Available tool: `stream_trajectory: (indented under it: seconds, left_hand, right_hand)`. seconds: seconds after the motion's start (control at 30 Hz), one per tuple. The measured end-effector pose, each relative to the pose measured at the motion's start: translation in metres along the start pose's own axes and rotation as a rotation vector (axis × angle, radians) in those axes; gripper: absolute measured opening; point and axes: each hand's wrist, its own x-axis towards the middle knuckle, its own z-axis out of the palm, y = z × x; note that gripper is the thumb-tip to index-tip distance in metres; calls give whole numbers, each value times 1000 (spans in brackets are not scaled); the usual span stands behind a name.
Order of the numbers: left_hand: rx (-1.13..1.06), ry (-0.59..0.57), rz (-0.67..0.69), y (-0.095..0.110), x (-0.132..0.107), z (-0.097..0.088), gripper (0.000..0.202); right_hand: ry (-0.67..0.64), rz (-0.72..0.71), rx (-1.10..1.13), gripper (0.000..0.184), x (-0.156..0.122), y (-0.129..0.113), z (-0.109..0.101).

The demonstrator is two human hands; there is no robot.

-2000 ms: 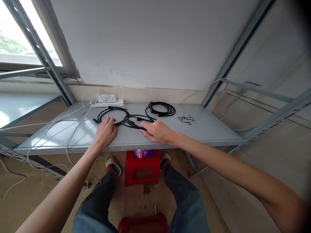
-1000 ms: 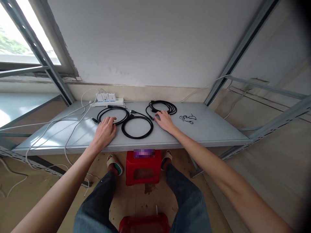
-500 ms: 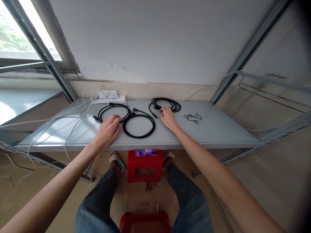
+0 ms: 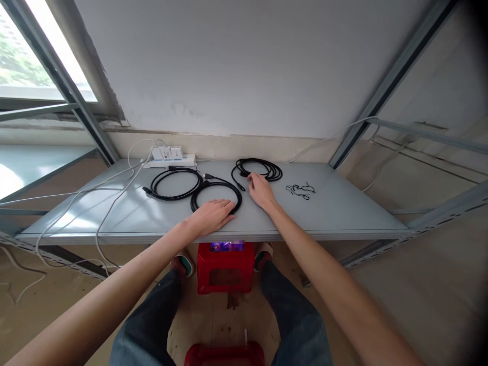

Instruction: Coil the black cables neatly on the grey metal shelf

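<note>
Three coiled black cables lie on a grey metal shelf (image 4: 335, 213). My left hand (image 4: 212, 214) lies flat, fingers stretched, on the near edge of the middle coil (image 4: 208, 189). My right hand (image 4: 260, 189) rests palm down with its fingertips at the near edge of the right coil (image 4: 263, 166), and grips nothing. The left coil (image 4: 172, 179) lies untouched farther left. Both forearms reach in from the bottom of the view.
A white power strip (image 4: 170, 158) with plugs sits at the back left by the wall, white cords (image 4: 99, 195) trailing off the shelf's left side. Small black twist ties (image 4: 301, 189) lie right of the coils. A red stool (image 4: 224, 267) stands under the shelf between my legs.
My left hand has moved right from the left coil onto the middle coil. My right hand let go of the middle cable, which now lies coiled, and reached to the right coil.
</note>
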Motion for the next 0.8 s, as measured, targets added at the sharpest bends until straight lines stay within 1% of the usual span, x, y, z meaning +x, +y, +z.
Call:
stream_trajectory:
  seconds: [0.13, 0.23, 0.37, 0.47, 0.57, 0.67, 0.8]
  left_hand:
    - [56, 1, -59, 4, 2, 3, 36]
    - [110, -17, -112, 5, 4, 0, 39]
    - [157, -41, -187, 3, 14, -2, 41]
    - [143, -9, -229, -1, 24, 1, 41]
    - [110, 50, -259, -5, 29, 7, 45]
    - [79, 107, -296, -6, 28, 11, 49]
    - [59, 128, -349, -3, 25, 9, 52]
  right_hand:
    - [20, -13, 49, 34, 1, 3, 2]
    - [32, -10, 82, 34, 1, 4, 3]
    - [35, 13, 98, 35, 0, 3, 2]
    - [23, 27, 109, 36, 0, 3, 1]
    - [25, 27, 120, 37, 0, 5, 1]
    - [24, 21, 142, 38, 1, 7, 3]
    - [35, 14, 158, 37, 2, 9, 4]
